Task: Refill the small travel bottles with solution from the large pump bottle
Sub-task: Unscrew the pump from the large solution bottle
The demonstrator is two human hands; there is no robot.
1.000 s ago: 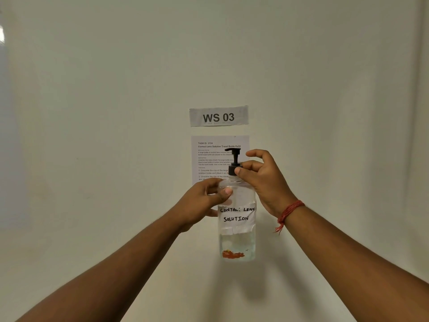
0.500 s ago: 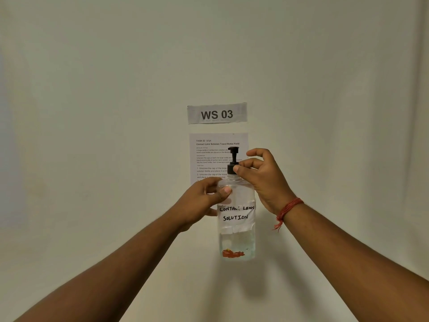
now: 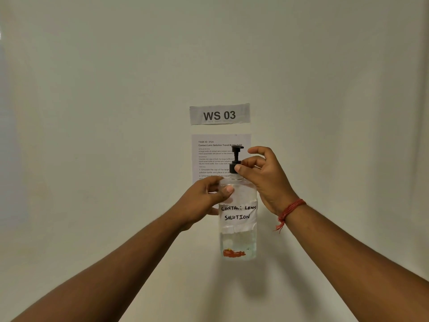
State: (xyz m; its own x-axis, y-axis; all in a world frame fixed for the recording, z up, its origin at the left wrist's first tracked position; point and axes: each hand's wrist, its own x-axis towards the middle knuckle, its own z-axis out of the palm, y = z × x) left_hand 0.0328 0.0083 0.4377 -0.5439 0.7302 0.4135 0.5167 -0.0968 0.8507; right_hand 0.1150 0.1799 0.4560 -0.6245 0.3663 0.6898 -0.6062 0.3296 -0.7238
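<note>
While the right hand (image 3: 267, 180) is pinching the black pump collar (image 3: 234, 168) between thumb and fingers, the left hand (image 3: 204, 201) is wrapping around the shoulder of the big bottle (image 3: 238, 219) just below, holding it up before the wall sheet (image 3: 213, 156). Unscrewing the pump looks to be the step in hand; next, the collar needs twisting while the lower grip is resisting. No small bottles are showing.

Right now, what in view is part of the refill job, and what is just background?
Job:
- pump bottle, held up by left hand
- black pump cap, pinched by right hand

Background:
- WS 03 sign
- task sheet
- red wrist thread
</note>
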